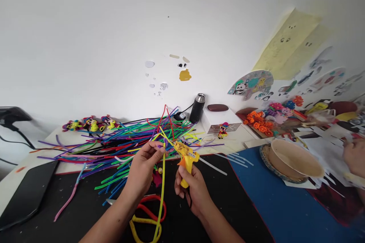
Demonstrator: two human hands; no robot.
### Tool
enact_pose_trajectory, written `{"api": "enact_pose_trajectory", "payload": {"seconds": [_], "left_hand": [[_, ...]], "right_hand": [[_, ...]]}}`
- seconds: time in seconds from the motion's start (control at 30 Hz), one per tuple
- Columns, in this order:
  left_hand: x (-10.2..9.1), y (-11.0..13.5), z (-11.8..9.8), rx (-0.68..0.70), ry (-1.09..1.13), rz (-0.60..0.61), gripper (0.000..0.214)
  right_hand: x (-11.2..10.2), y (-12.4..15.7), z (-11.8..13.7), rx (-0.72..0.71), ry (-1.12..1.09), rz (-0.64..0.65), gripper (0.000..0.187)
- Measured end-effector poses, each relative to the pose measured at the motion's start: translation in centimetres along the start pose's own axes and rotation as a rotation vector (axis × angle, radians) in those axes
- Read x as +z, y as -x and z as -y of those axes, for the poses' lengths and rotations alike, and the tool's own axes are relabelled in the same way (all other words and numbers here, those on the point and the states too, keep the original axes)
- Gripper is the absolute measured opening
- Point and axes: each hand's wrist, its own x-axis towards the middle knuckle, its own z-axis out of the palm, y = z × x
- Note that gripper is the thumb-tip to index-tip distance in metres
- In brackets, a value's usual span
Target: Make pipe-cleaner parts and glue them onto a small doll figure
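Note:
My left hand [144, 165] pinches the upper end of a yellow pipe cleaner [162, 193], with a small purple bit at the fingertips. The pipe cleaner hangs down toward the mat's front edge. My right hand [194, 188] is wrapped round the handle of a yellow glue gun [186, 159] with an orange trigger. Its nozzle points up and left, close to the left fingertips; whether it touches the piece I cannot tell. A clear glue stick [213, 166] extends right from behind the gun. Below my left hand lie scissors [149, 216] with red and yellow handles, partly hidden by my forearm.
A heap of coloured pipe cleaners [114, 148] spreads behind my hands. Small figures [92, 124] stand back left; another [223, 130] stands by a white box [221, 119] and black flask [197, 108]. Rightward are a bowl [296, 159] and another person's hand [355, 155].

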Motion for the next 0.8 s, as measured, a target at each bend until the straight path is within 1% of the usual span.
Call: {"api": "enact_pose_trajectory", "payload": {"seconds": [0.1, 0.2, 0.33, 0.47, 0.67, 0.8], "left_hand": [[0.4, 0.3, 0.4, -0.066, 0.061, -0.02, 0.037], [0.7, 0.7, 0.6, -0.12, 0.117, -0.044, 0.038], [1.0, 1.1, 0.9, -0.103, 0.144, -0.077, 0.039], [1.5, 1.5, 1.2, -0.107, 0.132, -0.077, 0.04], [1.8, 1.7, 1.2, -0.125, 0.144, -0.066, 0.039], [1.6, 1.6, 1.3, -0.111, 0.138, -0.092, 0.039]], "right_hand": [[0.4, -0.3, -0.5, -0.019, 0.002, 0.026, 0.048], [0.6, -0.5, -0.7, -0.048, 0.012, 0.025, 0.049], [0.8, -0.5, -1.2, -0.038, 0.024, -0.002, 0.053], [0.9, -0.4, -1.8, -0.013, 0.024, -0.031, 0.054], [0.9, -0.3, -1.8, 0.01, 0.035, -0.036, 0.052], [1.1, -0.2, -1.7, 0.012, 0.013, -0.007, 0.052]]}}
